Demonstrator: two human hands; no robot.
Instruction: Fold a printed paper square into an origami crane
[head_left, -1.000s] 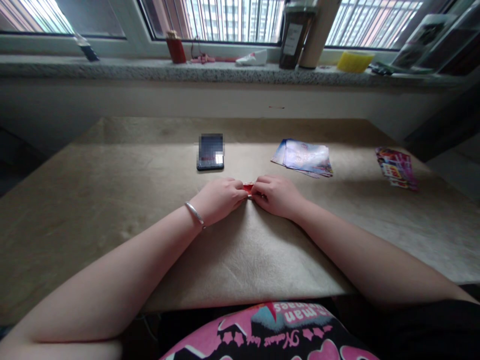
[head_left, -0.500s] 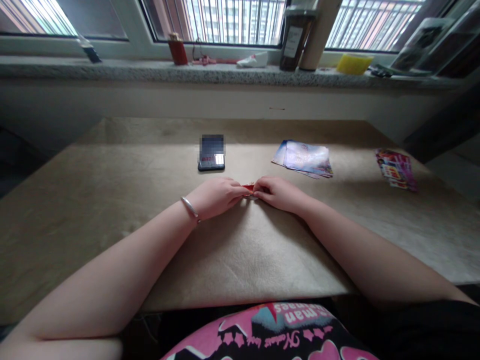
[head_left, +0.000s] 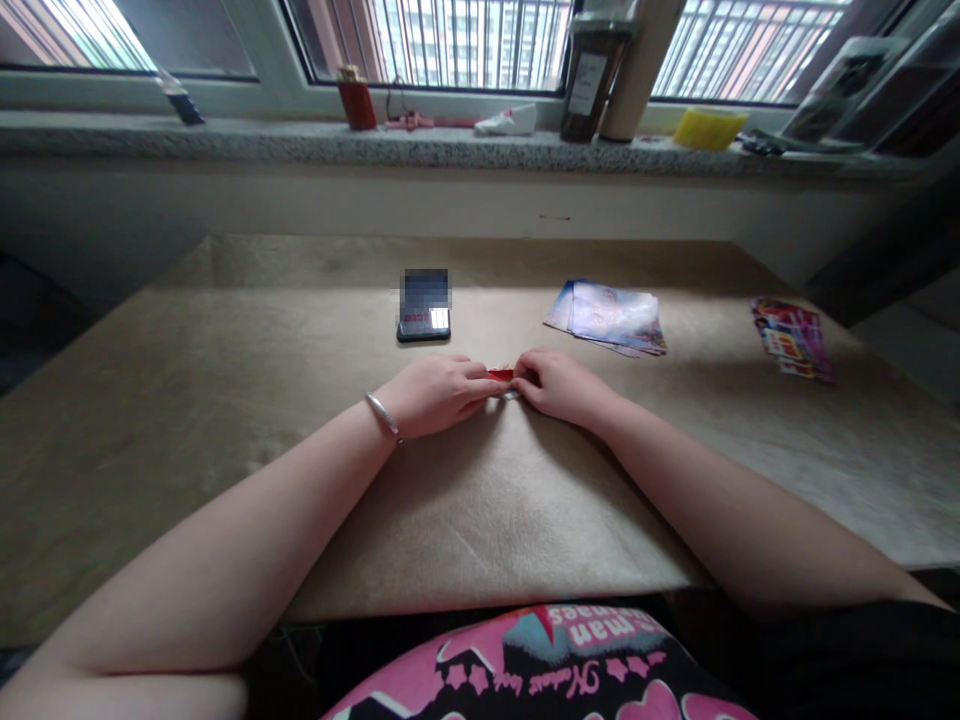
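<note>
Between my two hands, low over the table, is a small flat red piece (head_left: 500, 375) with a pale lower edge; most of it is hidden by the fingers. My left hand (head_left: 442, 392), a silver bangle at its wrist, is closed on its left end, with the fingers reaching right across its front. Thumb and fingers of my right hand (head_left: 559, 383) pinch the right end. Just beyond the left hand lies a dark phone (head_left: 424, 325), its screen partly blurred out. Behind the right hand is a loose stack of pale blue and purple printed cards (head_left: 615, 315).
A fanned set of pink and red cards (head_left: 793, 340) lies toward the right edge of the beige tabletop (head_left: 225, 400). On the granite sill (head_left: 262, 140) behind stand a red bottle (head_left: 355, 102), a dark jar (head_left: 592, 85) and a yellow sponge-like block (head_left: 709, 129).
Both hands have shifted very slightly to the right with the red piece. The left fingers now reach a little further across it. The phone and cards stay put.
</note>
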